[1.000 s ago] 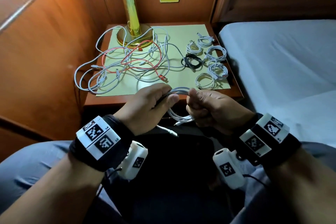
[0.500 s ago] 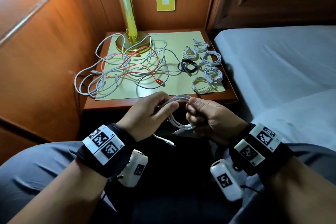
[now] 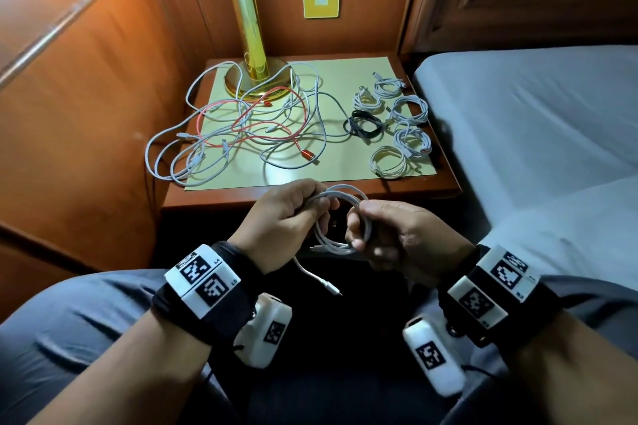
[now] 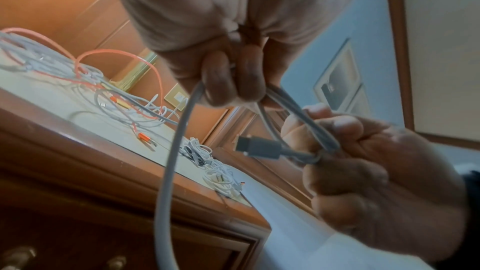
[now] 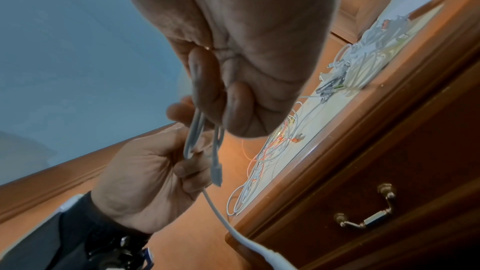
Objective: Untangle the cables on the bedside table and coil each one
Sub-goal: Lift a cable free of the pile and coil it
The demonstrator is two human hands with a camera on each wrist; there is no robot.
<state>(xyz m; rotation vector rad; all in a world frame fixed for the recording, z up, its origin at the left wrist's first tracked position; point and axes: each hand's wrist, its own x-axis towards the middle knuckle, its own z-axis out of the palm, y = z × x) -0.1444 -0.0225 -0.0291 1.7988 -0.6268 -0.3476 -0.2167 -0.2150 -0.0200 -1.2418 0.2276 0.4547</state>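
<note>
Both hands hold one white cable (image 3: 341, 191) wound in loops just in front of the bedside table (image 3: 214, 195). My left hand (image 3: 293, 214) grips the loops on their left side, my right hand (image 3: 383, 235) grips them on the right. A loose end with a plug (image 3: 331, 288) hangs below the left hand over my lap. In the left wrist view the other plug (image 4: 255, 147) sticks out beside the right hand's fingers (image 4: 345, 128). A tangle of white and red cables (image 3: 255, 128) lies on the table's left half. Several coiled cables (image 3: 400, 121) lie on its right.
A brass lamp (image 3: 248, 45) stands at the back of the table on a pale mat (image 3: 345, 79). A bed (image 3: 535, 114) borders the table on the right, wood panelling on the left. The drawer handle (image 5: 366, 221) sits below the table's edge.
The hands have moved slightly apart, and the white loops between them have widened into a rounder coil. The loose plug end hangs lower over my lap.
</note>
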